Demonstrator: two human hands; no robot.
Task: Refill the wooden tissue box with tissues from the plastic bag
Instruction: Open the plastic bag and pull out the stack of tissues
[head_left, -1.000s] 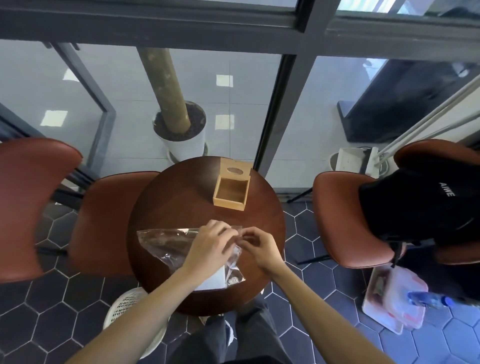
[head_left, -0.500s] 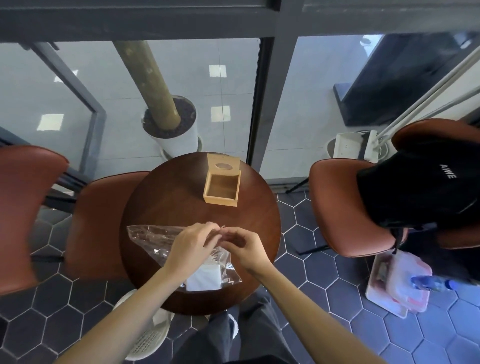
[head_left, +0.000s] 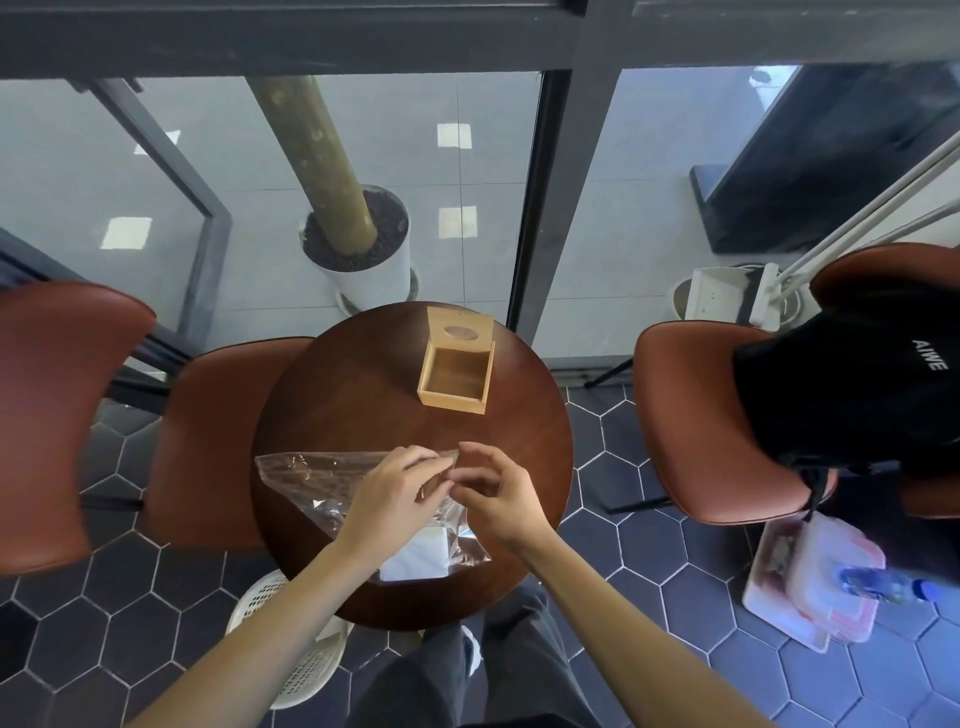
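A clear plastic bag (head_left: 306, 480) lies across the near half of the round dark wooden table (head_left: 353, 395). A white stack of tissues (head_left: 418, 558) shows inside it near the table's front edge. My left hand (head_left: 389, 499) and my right hand (head_left: 496, 493) meet at the bag's right end, both pinching its plastic edge. The wooden tissue box (head_left: 456, 374) stands empty at the far side of the table. Its lid with an oval hole (head_left: 460, 327) is tipped up behind it.
Brown padded chairs stand left (head_left: 202, 441) and right (head_left: 706, 415) of the table. A black garment (head_left: 852, 384) hangs over the right one. A white basket (head_left: 306, 660) sits under the table's near edge. A plastic container (head_left: 815, 577) rests on the floor at right. Glass wall behind.
The camera has tilted slightly, shifting the scene. Both hands stay together at the bag's right end, fingers working its edge; the bag and the tissues have barely moved.
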